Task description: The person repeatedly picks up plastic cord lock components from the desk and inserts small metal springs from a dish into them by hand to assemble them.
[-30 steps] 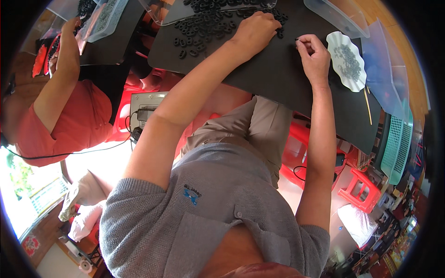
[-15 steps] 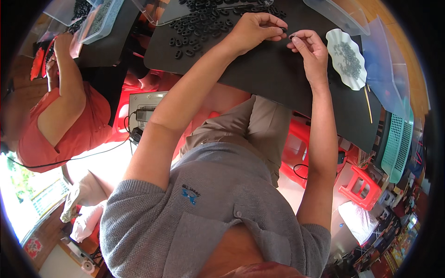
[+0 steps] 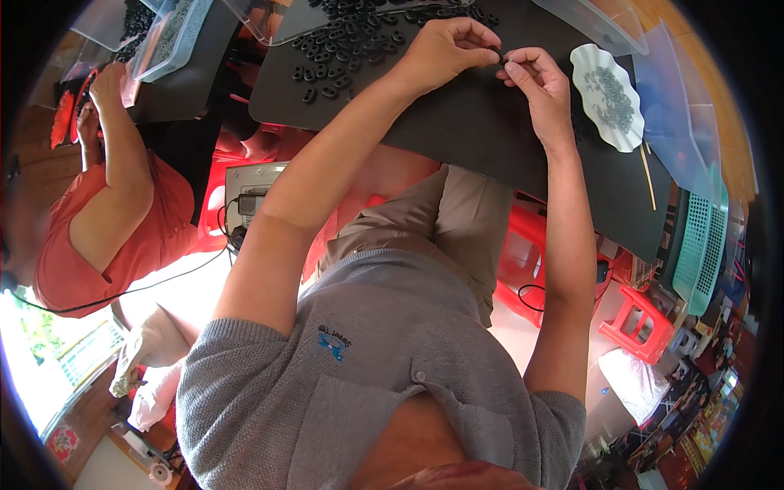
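Over the dark table (image 3: 457,122), my left hand (image 3: 453,53) pinches a small black part (image 3: 496,54) between thumb and fingertips. My right hand (image 3: 539,86) is closed too, its thumb and forefinger pinched against the same spot, so the fingertips of both hands nearly meet. What the right fingers grip is small and dark, mostly hidden by them. Left of my hands lie many black oval parts with holes (image 3: 335,53), loosely heaped. A white dish with a wavy rim (image 3: 585,61), holding tiny greyish pieces (image 3: 611,102), stands just right of my right hand.
Clear plastic bins (image 3: 682,106) edge the table's right side, with a thin wooden stick (image 3: 650,178) near them. A green basket (image 3: 701,253) and red stools (image 3: 641,322) stand lower right. Another person in red (image 3: 122,212) works at a table on the left.
My right hand has moved slightly left and up, bringing its fingertips with a small dark piece against the part in my left hand. The left hand stays nearly in place.
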The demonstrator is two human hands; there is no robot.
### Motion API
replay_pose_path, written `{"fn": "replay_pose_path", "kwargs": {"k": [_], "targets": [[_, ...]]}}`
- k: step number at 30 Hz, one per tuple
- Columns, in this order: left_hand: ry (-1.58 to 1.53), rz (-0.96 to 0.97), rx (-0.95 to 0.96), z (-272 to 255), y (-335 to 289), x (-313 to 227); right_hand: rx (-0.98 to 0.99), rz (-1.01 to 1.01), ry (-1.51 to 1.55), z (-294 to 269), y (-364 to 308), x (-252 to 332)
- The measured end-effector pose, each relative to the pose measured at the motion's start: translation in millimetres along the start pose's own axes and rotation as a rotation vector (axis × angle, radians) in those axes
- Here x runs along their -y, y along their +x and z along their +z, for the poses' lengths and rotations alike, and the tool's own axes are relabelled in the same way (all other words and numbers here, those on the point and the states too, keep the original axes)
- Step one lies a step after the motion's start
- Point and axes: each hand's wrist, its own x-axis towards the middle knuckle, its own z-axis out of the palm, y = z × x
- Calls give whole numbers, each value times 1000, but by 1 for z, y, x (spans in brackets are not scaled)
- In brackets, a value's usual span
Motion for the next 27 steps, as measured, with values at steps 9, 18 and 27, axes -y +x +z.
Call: {"fn": "replay_pose_path", "kwargs": {"k": [9,18,27], "targets": [[2,58,-51,7,-1,5,22,28,-7,1,-1,-2],[-119,54,-26,8,-2,1,-9,0,10,6,-1,-3],[-178,-71,-17,0,-2,1,-71,-38,-8,11,-2,0]]}}
